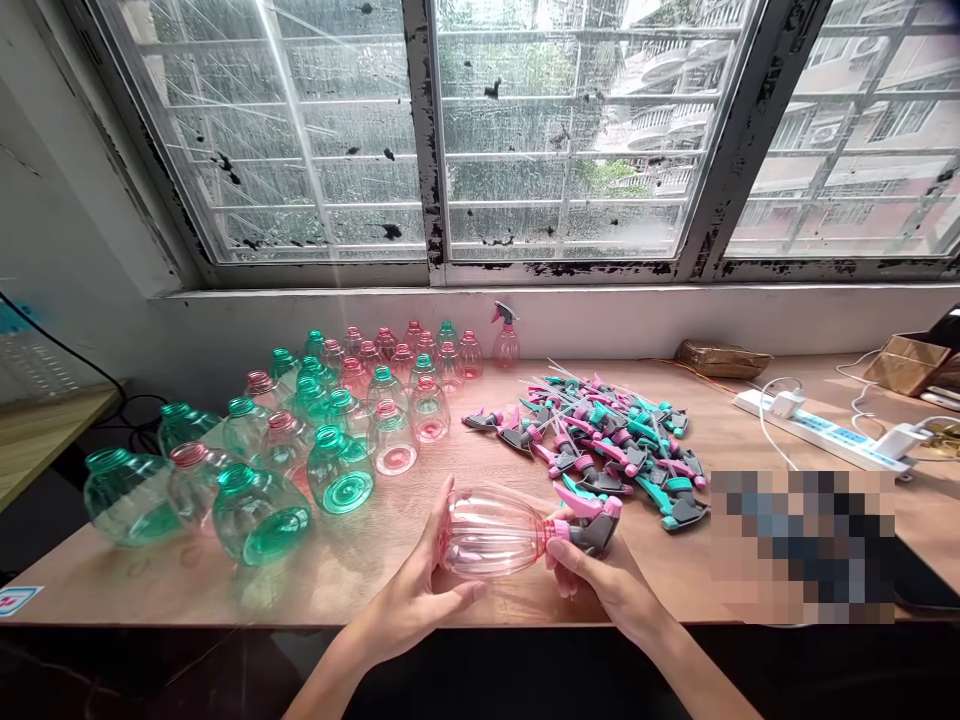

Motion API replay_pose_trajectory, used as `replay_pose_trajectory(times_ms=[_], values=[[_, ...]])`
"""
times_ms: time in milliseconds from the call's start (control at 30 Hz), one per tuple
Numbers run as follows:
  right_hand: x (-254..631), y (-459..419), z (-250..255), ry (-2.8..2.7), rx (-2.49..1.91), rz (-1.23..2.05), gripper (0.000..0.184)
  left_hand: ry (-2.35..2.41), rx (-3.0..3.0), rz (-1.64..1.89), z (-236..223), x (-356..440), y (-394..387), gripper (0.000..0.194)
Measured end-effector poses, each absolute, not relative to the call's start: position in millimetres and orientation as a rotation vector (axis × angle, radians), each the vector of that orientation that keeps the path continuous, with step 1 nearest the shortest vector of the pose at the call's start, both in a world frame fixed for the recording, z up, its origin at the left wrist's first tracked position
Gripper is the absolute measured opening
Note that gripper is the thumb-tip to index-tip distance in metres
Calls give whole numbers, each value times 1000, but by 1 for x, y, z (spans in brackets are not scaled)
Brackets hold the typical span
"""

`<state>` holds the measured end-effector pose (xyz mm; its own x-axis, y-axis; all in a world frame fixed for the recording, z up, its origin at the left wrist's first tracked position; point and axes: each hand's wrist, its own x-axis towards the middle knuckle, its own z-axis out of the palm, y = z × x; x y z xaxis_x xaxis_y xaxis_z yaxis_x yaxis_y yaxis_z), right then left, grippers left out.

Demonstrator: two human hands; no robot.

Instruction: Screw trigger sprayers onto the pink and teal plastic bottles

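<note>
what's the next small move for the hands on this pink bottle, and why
Probably a gentle twist of the spray head with the right hand while the left hand steadies the pink bottle: the right hand grips near the neck, where the head sits, and the left cups the base. Its tightness can't be told.

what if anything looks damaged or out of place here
The window frame looks damaged: dark, ragged patches break its grey surface, as if paint had flaked. The panes carry dark blotches too, possibly dirt. I see no spill on the table, though pixelation hides part of its right side.
</note>
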<state>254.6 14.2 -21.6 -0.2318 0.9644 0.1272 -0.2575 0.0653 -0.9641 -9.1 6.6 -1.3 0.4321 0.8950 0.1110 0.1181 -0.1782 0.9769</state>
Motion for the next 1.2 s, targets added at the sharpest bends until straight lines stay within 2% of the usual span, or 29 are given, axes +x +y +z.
replay_pose_trajectory(times_ms=[267, 633, 833, 1200], values=[[255, 14, -23, -1235, -829, 1410, 35, 928, 1521, 880, -4, -11, 6, 99], [255, 14, -22, -1283, -819, 1413, 30, 906, 1548, 908, 1, -8, 6, 110], [255, 13, -21, -1291, -847, 1416, 33, 938, 1512, 914, -7, -12, 9, 97], [253, 13, -12, -1289, -846, 1401, 41, 911, 1580, 907, -6, -13, 10, 110]])
